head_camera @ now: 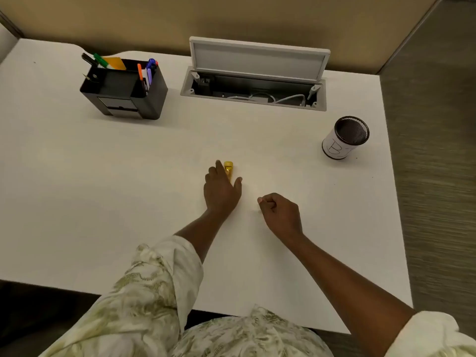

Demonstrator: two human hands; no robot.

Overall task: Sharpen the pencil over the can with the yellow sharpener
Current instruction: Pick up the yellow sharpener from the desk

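A small yellow sharpener (pixel 228 169) lies on the white desk (pixel 103 202) near its middle. My left hand (pixel 222 188) rests over it, fingers spread, with the index finger to its left and the thumb to its right; the grip is not closed. My right hand (pixel 280 213) sits a little to the right on the desk, fingers curled into a loose fist with nothing visible in it. The can (pixel 345 137), a black mesh cup wrapped in white paper, stands at the right side of the desk. No pencil lies loose on the desk.
A black desk organiser (pixel 125 90) with pens and markers stands at the back left. An open cable hatch (pixel 255 83) with its lid raised sits at the back centre. The desk's right edge runs just beyond the can; carpeted floor lies past it.
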